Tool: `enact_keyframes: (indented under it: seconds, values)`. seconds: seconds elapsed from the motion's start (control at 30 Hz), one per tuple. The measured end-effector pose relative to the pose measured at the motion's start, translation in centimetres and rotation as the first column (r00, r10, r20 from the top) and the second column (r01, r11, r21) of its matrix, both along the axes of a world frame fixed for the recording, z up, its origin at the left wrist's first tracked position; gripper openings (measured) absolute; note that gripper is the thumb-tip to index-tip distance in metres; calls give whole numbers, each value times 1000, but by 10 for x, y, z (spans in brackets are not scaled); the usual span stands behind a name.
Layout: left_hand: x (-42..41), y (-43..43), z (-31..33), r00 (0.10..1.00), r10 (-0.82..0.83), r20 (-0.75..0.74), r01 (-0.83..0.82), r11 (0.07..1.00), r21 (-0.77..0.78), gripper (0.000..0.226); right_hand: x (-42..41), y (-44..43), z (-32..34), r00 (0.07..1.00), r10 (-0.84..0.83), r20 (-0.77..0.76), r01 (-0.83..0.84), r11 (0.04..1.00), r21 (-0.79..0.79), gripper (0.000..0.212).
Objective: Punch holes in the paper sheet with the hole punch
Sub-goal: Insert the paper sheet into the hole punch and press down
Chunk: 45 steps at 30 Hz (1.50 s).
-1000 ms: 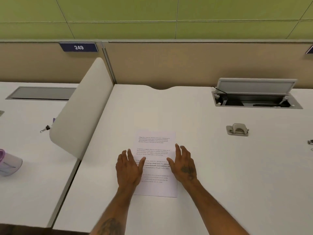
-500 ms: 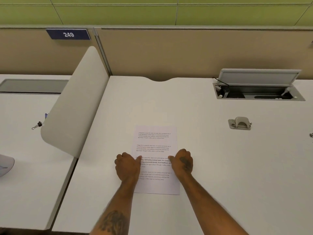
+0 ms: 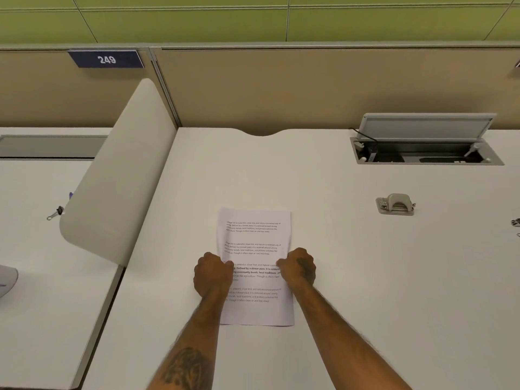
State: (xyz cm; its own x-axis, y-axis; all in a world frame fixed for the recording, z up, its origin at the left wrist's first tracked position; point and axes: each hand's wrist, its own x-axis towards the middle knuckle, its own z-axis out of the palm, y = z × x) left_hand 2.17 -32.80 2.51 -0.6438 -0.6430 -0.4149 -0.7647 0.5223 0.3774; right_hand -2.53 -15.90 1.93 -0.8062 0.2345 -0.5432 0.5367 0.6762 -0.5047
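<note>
A printed white paper sheet (image 3: 254,237) lies flat on the white desk (image 3: 365,277), straight ahead of me. My left hand (image 3: 212,275) is curled at the sheet's left edge, thumb on top of the paper. At the right edge my right hand (image 3: 298,267) is curled the same way. Both hands pinch the sheet about halfway down its length. The grey metal hole punch (image 3: 396,204) stands by itself on the desk to the far right, well apart from both hands and the paper.
An open cable box (image 3: 426,150) with a raised lid is sunk into the desk behind the punch. A curved white divider (image 3: 118,178) stands at the left. A binder clip (image 3: 55,213) lies on the neighbouring desk. A small dark object (image 3: 516,222) sits at the right edge.
Both hands went from flat with spread fingers on the sheet to curled fists at its side edges. The camera view has shifted slightly; the hole punch has not moved.
</note>
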Motion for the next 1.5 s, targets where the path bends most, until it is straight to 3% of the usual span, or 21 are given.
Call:
enact_keyframes:
  seconds: [0.3,0.43,0.63,0.8,0.9,1.0,1.1,1.3,1.37,1.5]
  values:
    - [5,-4,0,986,103,-132,-93,993,73,57,0,4,0,1000,12,-22,-14,998,-64,40]
    - [7,-10,-5,982,99,-163,-87,993,78,47,-1,7,-2,999,-15,-38,10,992,-124,42]
    - [8,-14,-12,956,161,-246,-129,981,143,23,-2,13,-5,996,-77,-43,67,978,-199,21]
    - [9,-15,-14,921,248,-300,-206,965,164,13,3,19,-9,993,-107,-38,95,965,-243,27]
    - [10,-17,-14,901,296,-318,-229,946,231,21,2,23,-9,992,-127,-12,117,941,-316,29]
    - [10,-18,-13,891,316,-326,-220,929,299,34,4,28,-8,991,-137,5,128,911,-391,7]
    - [7,-20,-10,891,307,-333,-187,919,347,34,7,34,-7,987,-159,10,147,879,-454,18]
    - [2,-23,-5,907,265,-327,-88,879,469,39,15,53,-5,973,-229,25,208,828,-520,18]
    - [0,-24,-3,912,249,-326,-33,837,547,40,18,61,-5,962,-269,52,252,793,-555,19]
    - [-1,-20,5,923,264,-279,41,655,755,41,23,80,-4,929,-363,66,328,729,-600,16]
